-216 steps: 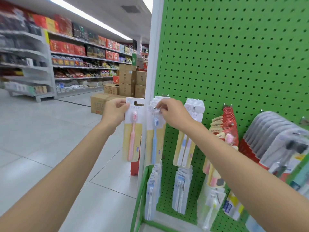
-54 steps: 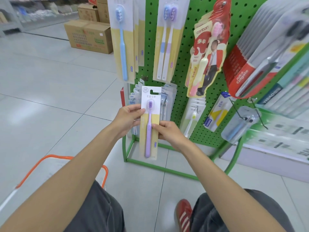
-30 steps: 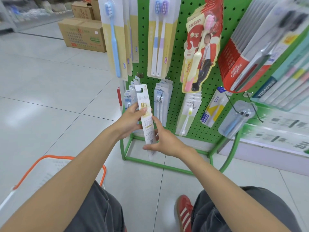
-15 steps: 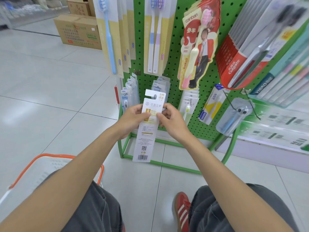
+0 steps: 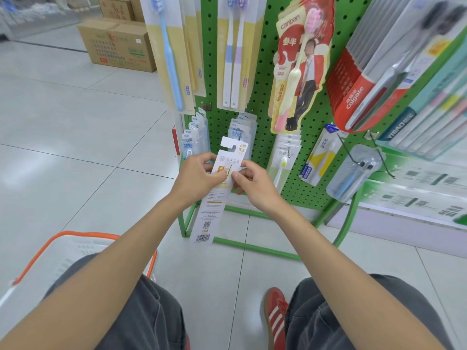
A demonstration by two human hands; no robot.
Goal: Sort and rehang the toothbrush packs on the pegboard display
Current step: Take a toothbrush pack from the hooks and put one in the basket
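Low and far left of the grip, a white basket with an orange rim [image 5: 75, 233] is cut off by the frame edge and half covered by the left forearm and a knee, so its contents cannot be made out. High to the left, a cardboard box [image 5: 118, 44] sits on the floor, its print too blurred to read. Straight above the grip's left side hangs a blue-brush pack [image 5: 171, 59], its top cut off. Small clear packs [image 5: 193, 141] on low pegs sit just behind the grip, partly covered by it. The left hand [image 5: 199, 175] pinches the left edge of the toothbrush pack [image 5: 212, 210], thumb on the near face and fingers curled behind. The pack is upright and slightly tilted, in front of the lower pegboard [image 5: 265, 137] and on no peg. Its printed back and barcode face the camera, hiding the brush. The right hand [image 5: 252, 183] pinches the opposite edge at the same height, its fingers largely out of sight behind the card. Below and right of the grip a red shoe [image 5: 275, 317] shows between the knees. Up and right hang a canban pack [image 5: 298, 72] and blurred Colgate packs [image 5: 366, 84], which run off the frame.
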